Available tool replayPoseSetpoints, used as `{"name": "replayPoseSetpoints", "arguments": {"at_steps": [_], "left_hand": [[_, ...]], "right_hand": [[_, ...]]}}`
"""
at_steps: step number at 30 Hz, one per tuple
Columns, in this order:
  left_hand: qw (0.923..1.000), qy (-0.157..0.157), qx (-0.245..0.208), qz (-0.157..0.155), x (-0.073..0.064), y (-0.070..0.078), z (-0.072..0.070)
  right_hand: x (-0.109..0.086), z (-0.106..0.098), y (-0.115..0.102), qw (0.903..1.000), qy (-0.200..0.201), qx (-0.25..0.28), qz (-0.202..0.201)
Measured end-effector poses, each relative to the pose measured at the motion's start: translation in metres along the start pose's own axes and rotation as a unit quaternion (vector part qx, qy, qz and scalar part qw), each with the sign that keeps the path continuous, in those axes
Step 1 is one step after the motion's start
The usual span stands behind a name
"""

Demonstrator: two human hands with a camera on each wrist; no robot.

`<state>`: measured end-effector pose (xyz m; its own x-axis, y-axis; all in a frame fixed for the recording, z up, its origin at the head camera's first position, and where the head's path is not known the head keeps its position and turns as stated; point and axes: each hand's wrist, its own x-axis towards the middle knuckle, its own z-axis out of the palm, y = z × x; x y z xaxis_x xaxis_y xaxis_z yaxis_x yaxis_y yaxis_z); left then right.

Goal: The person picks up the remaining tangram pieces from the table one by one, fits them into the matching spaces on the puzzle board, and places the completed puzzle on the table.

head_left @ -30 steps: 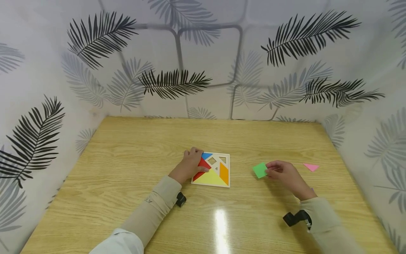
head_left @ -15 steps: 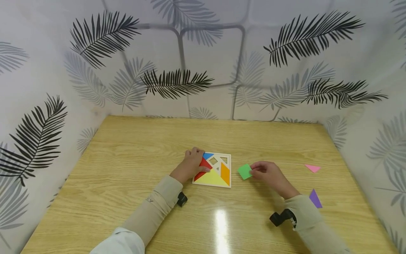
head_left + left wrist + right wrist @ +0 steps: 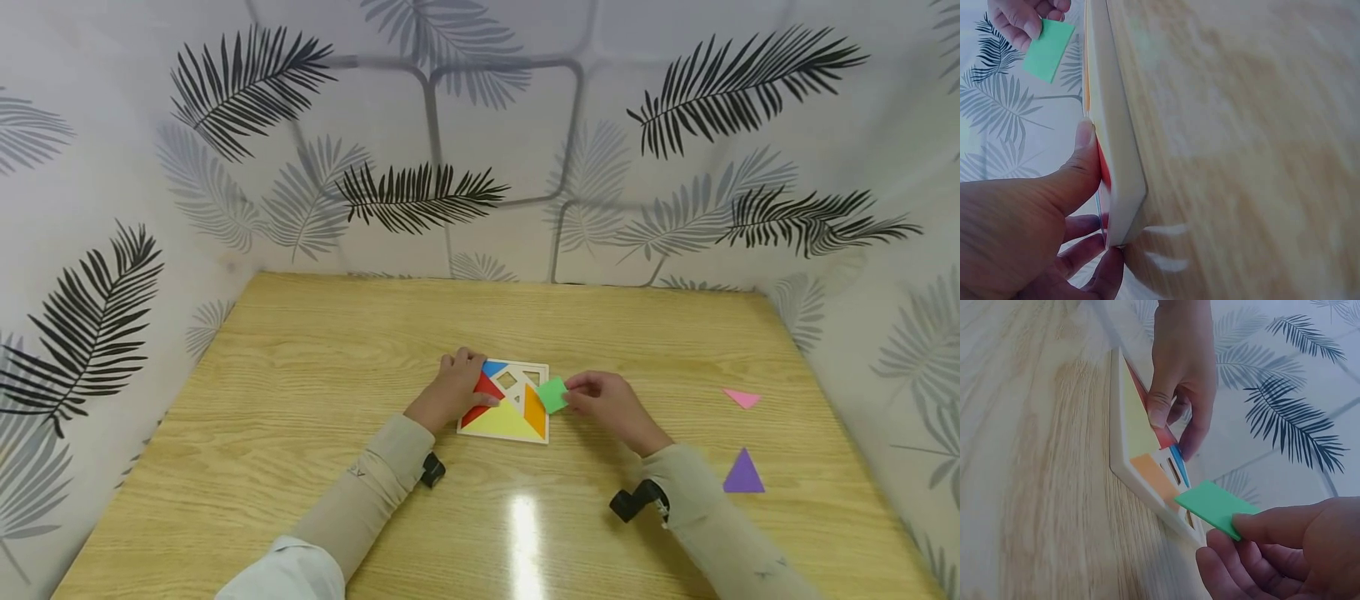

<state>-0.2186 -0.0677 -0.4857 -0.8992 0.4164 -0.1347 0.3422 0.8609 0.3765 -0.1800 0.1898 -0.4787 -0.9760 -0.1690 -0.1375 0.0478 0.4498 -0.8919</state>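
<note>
My left hand (image 3: 453,387) holds a white-framed tangram board (image 3: 1116,144) at its left side. The thumb lies on the red piece (image 3: 487,388) and the other fingers are bent at the board's edge. Blue (image 3: 492,368), yellow (image 3: 506,421) and orange (image 3: 534,411) pieces sit in it. A square hole, a triangular one and a small one show bare. Between thumb and fingers my right hand (image 3: 609,402) pinches a flat green square (image 3: 1216,503). It is tilted and overlaps the board's right edge in the head view, raised above the board in the right wrist view.
A pink triangle (image 3: 742,398) and a purple triangle (image 3: 744,473) lie on the wooden table (image 3: 337,333) to the right. Leaf-patterned cloth (image 3: 487,242) stands behind the table and along both sides. Each wrist wears a small black camera.
My right hand has moved left with the green square, from the right of the board to its right edge. The purple triangle has come into full view. My left hand stays on the board.
</note>
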Motion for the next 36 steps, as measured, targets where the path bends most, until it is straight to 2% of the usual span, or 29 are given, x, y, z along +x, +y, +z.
{"name": "replayPoseSetpoints", "arguments": {"at_steps": [10,18,29,36], "left_hand": [[1.0,-0.005,-0.006,-0.001,0.001,-0.001,0.0],[0.9999,-0.007,-0.009,-0.001,0.0,-0.001,-0.001],[1.0,0.005,-0.002,0.004,0.0,-0.001,0.001],[0.9999,0.004,-0.011,0.005,-0.001,0.0,-0.001]], "right_hand": [[0.015,0.02,-0.013,0.9998,0.013,-0.014,0.01],[0.023,0.033,-0.025,0.9984,0.02,-0.052,0.009],[0.032,0.048,-0.029,0.9983,0.01,-0.049,-0.029],[0.035,0.053,-0.029,0.9922,0.032,-0.107,-0.054]]}}
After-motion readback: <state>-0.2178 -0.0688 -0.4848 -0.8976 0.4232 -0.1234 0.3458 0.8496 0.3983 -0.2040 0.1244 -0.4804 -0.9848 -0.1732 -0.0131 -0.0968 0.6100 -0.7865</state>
